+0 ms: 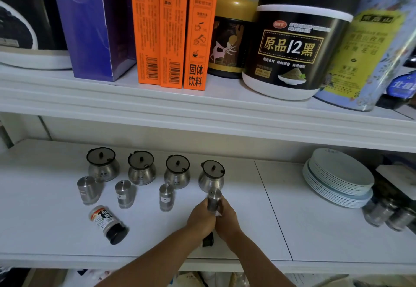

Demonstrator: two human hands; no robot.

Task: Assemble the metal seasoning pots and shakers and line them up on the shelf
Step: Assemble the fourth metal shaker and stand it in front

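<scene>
Several round metal pots with dark lids stand in a row on the white shelf (247, 230); the leftmost pot (102, 164) and the rightmost pot (211, 175) mark its ends. Three metal shakers stand in front of them: one (88, 190), a second (124, 193), a third (166, 196). Another metal shaker (214, 199) stands upright in front of the rightmost pot. My left hand (201, 219) and my right hand (227, 219) both grip its lower part. A small dark object (208, 239) lies under my wrists, mostly hidden.
A labelled spice bottle (108, 224) with a black cap lies on its side at the front left. A stack of plates (340, 177) sits at the right, with metal jars (389, 215) in front of it. Boxes and tins fill the upper shelf (202, 106).
</scene>
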